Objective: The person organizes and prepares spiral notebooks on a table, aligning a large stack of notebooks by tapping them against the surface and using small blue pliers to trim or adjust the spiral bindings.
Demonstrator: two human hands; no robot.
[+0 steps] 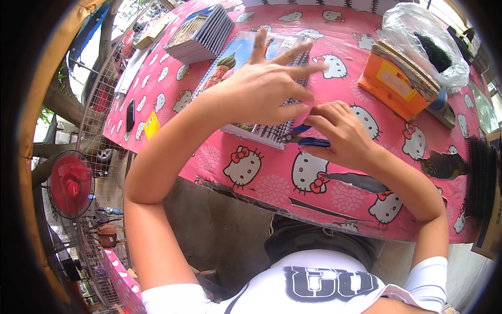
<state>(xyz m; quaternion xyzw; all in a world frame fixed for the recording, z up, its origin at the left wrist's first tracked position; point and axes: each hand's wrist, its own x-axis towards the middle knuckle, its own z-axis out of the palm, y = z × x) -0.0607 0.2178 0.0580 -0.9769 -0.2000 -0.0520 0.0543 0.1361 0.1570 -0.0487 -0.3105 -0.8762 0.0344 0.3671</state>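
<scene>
A stack of spiral-bound notebooks [232, 54] lies before me, its top cover showing blue sky and colourful domes. My left hand [264, 89] is spread over it, fingers apart and slightly blurred, holding nothing. My right hand [340, 131] is closed around blue-handled pliers [314, 142] at the stack's near right corner. The pliers' dark jaws point left, close to the black coil binding [274, 131]. My left forearm and hand hide much of the cover.
More coil-bound notebooks [201, 34] stand piled at the far left. On the right are an orange box [392, 86] and a clear plastic bag [418, 31]. Black coils [481, 178] hang at the right edge. A phone [130, 115] and yellow packet [151, 125] lie left on the pink tablecloth [209, 157].
</scene>
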